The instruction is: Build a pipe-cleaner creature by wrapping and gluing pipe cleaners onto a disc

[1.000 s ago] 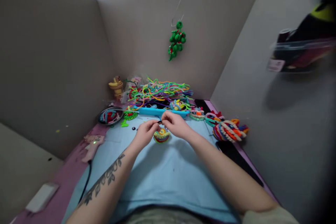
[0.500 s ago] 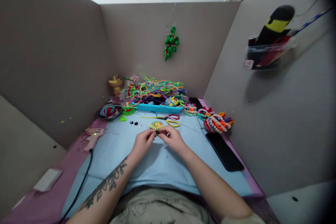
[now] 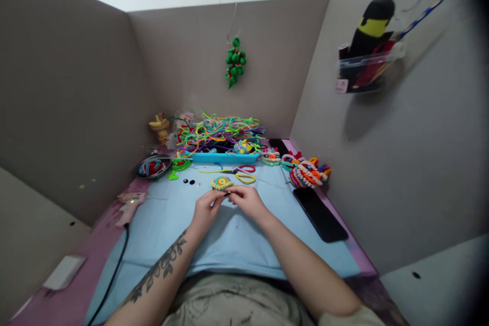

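My left hand (image 3: 205,208) and my right hand (image 3: 246,200) meet fingertip to fingertip over the light blue mat (image 3: 229,244). Both pinch one tiny dark piece (image 3: 227,194) between them; I cannot make out what it is. Just beyond the fingers lies a small round coiled pipe-cleaner piece (image 3: 222,182) in yellow, orange and blue. Two small black beads (image 3: 188,182) rest on the mat to its left.
A blue tray (image 3: 223,158) heaped with coloured pipe cleaners stands at the back, red-handled scissors (image 3: 244,168) before it. Finished coiled pieces (image 3: 307,173) and a black phone (image 3: 320,214) lie right. A glue gun (image 3: 128,206), cable and dark dish (image 3: 153,167) lie left. Grey partition walls enclose the desk.
My hands have drawn back from the tray toward me, still pinched together, and the coiled piece now lies beyond them. The view has swung slightly to the right.
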`<action>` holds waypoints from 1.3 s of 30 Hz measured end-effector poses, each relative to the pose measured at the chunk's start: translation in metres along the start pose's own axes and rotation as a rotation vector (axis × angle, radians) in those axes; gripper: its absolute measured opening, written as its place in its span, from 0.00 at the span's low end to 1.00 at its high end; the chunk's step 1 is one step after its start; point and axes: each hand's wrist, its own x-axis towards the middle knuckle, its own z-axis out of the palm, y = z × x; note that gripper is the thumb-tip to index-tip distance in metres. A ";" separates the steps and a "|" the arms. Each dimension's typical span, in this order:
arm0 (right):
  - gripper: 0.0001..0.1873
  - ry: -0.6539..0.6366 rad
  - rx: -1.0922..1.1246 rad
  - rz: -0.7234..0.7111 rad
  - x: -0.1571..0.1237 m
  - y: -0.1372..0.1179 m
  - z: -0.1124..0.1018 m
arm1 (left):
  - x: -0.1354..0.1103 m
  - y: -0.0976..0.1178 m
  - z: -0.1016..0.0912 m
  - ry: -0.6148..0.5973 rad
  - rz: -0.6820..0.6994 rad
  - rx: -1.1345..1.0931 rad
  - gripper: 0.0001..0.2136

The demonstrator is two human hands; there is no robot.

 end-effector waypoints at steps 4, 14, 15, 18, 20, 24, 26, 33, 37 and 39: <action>0.09 0.027 -0.151 -0.150 -0.002 -0.005 -0.003 | -0.005 -0.003 -0.002 -0.027 0.038 0.027 0.08; 0.12 0.066 -0.321 -0.365 -0.003 -0.001 -0.001 | -0.005 -0.009 -0.002 -0.053 0.072 0.074 0.08; 0.13 0.084 -0.359 -0.403 -0.003 0.000 -0.001 | -0.004 -0.010 -0.001 -0.051 0.082 0.081 0.07; 0.10 0.130 -0.478 -0.473 -0.003 0.000 -0.001 | -0.004 -0.010 -0.001 -0.059 0.097 0.106 0.07; 0.08 0.133 -0.539 -0.495 -0.005 -0.001 -0.001 | -0.005 -0.010 -0.001 -0.069 0.095 0.118 0.07; 0.08 0.104 -0.605 -0.504 -0.007 -0.004 -0.002 | -0.005 -0.011 -0.001 -0.072 0.085 0.132 0.08; 0.08 0.101 -0.597 -0.492 -0.007 -0.004 -0.002 | -0.005 -0.012 0.000 -0.065 0.074 0.132 0.08; 0.05 0.169 -0.292 -0.352 -0.001 -0.003 0.003 | -0.006 -0.011 0.002 -0.049 -0.044 0.084 0.07; 0.04 0.190 -0.079 -0.209 0.002 -0.002 0.008 | -0.006 -0.003 0.006 -0.043 -0.097 0.059 0.07; 0.03 0.209 0.007 -0.177 0.003 0.001 0.012 | -0.007 0.000 0.009 -0.040 -0.107 0.052 0.07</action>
